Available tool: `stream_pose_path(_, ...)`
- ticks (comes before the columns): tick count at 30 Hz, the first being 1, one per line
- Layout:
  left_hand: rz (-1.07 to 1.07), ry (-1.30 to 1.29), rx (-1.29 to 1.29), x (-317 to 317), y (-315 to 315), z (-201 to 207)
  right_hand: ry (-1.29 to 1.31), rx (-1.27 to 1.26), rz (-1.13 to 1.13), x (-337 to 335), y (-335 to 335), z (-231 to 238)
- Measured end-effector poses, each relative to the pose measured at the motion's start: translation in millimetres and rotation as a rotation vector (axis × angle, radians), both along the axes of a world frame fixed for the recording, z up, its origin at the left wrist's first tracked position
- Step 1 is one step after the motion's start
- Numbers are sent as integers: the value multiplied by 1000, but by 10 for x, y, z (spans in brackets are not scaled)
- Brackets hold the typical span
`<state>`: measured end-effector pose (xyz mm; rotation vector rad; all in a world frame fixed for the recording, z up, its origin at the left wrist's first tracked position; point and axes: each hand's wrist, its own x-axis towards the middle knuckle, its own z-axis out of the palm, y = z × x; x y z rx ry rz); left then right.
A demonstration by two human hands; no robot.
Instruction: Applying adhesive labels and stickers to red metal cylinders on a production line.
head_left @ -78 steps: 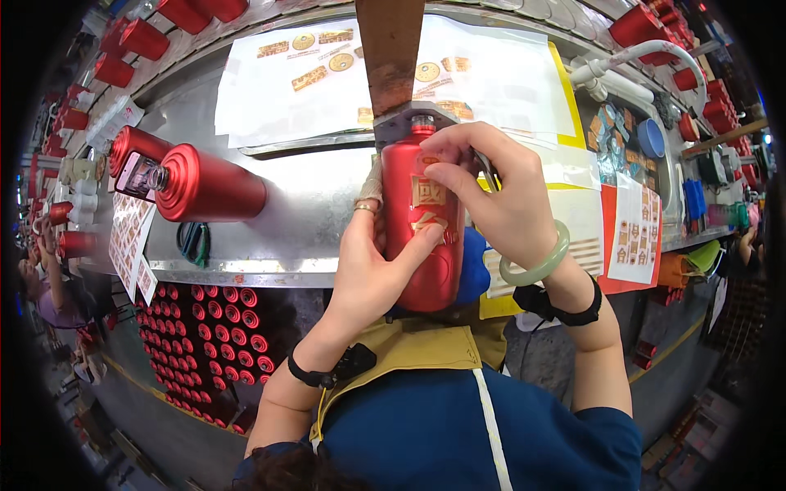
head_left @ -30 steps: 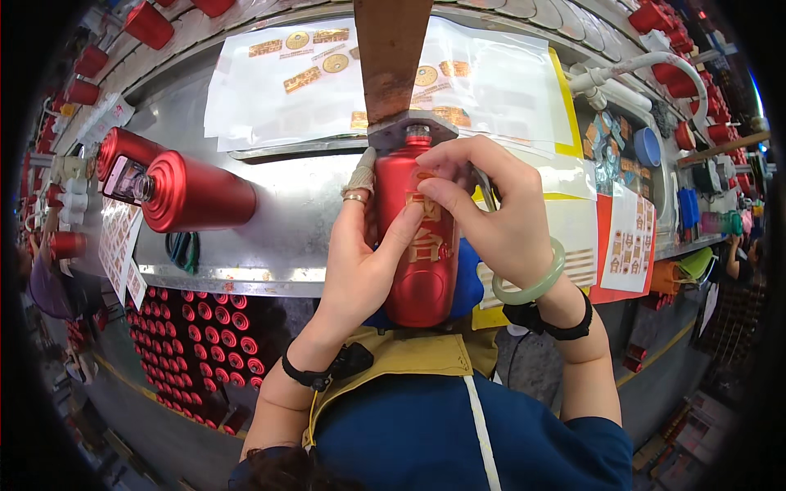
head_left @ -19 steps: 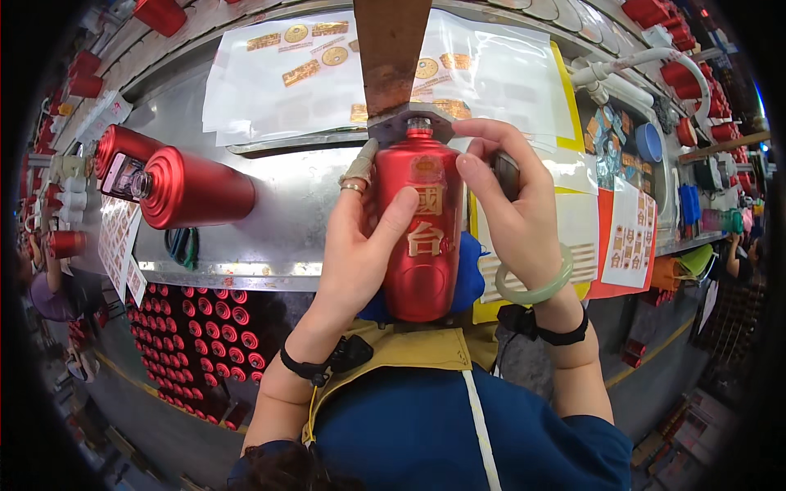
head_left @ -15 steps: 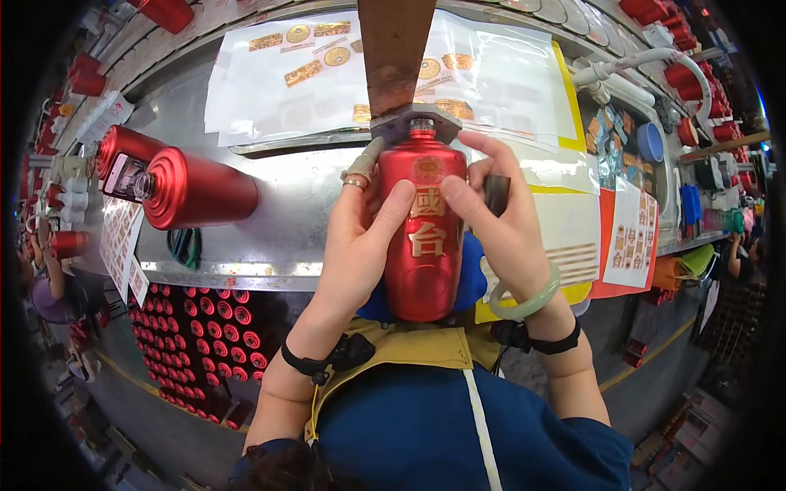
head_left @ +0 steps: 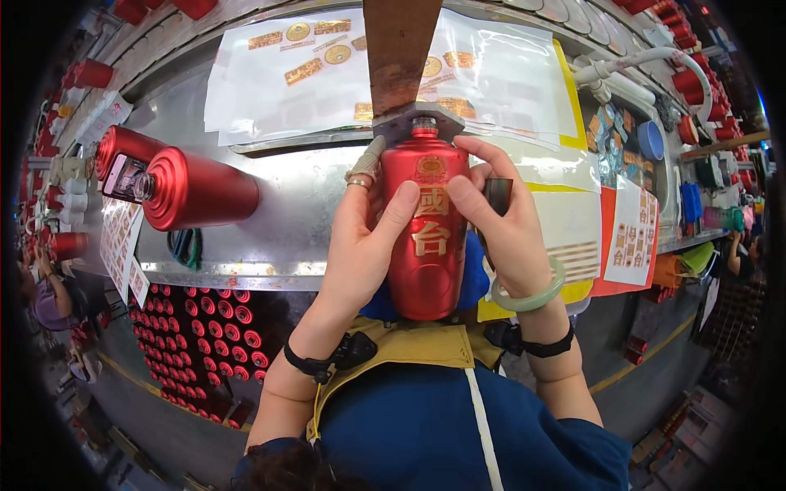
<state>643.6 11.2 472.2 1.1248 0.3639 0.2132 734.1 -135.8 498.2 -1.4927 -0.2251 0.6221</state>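
Between my two hands a glossy red bottle (head_left: 427, 282) lies on its back, with gold characters and a round gold emblem facing up. Its clear neck meets a metal bracket (head_left: 393, 121) at the foot of a brown post, and its base points toward my body. My left hand (head_left: 358, 250) is wrapped round the left side, thumb on top; a pale finger cover (head_left: 368, 159) is on one finger. My right hand (head_left: 514, 241) grips the other side with thumb and forefinger. A short dark cylindrical tool (head_left: 498, 196) is tucked in that palm, partly hidden.
Two more red bottles (head_left: 205, 190) lie at the left beside a phone (head_left: 124, 178). Clear sheets of gold decals (head_left: 286, 98) cover the worktop's far side. A blue cup (head_left: 651, 141) stands at the right, near a white pipe. Many red bottles stand below the left edge.
The bottle and both hands have shifted very slightly right. My right thumb has slid a little off the lettering. Red bottles on the line at the far left have moved right.
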Motion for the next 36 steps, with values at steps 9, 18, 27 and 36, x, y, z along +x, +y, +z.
stream_pose_path(9, 15, 9, -76, 6, -1, 32, 16, -24, 10, 32, 8, 55)
stream_pose_path(18, 6, 28, 18, 5, -25, 77, -20, -6, 11, 24, -13, -17)
stream_pose_path(27, 11, 10, 48, 21, -43, 83, -17, -49, -17, 41, 32, -29)
stream_pose_path(36, -16, 6, 61, 18, -24, 88, 11, -32, -10, 47, 36, 8)
